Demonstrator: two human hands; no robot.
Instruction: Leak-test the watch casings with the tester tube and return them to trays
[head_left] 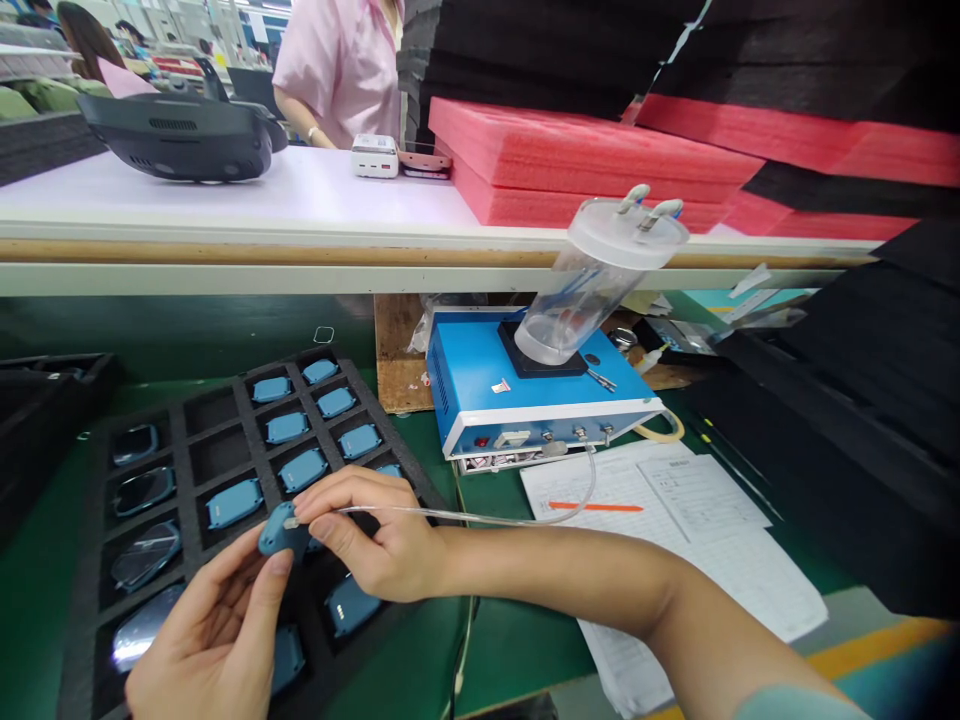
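Note:
Between the thumb and fingers of my left hand (217,630), a small blue watch case (276,532) is held tilted above a black foam tray (182,470). My right hand (390,540) pinches the end of a clear thin tube (487,519) and holds its tip against the case. The exact contact point is partly covered by the fingers. Several similar blue cases (286,428) lie in the tray's compartments, and its left column holds clear glass covers (148,553). The tube runs over my right forearm to a blue box-shaped machine (480,370).
A clear cylinder (574,290) with a white lid leans on the machine. Papers (705,560) with an orange pen (596,507) lie at right. Above, a shelf (315,215) carries pink foam sheets (570,160), a power bank (375,156) and a dark headset (180,135). A person (337,70) stands behind.

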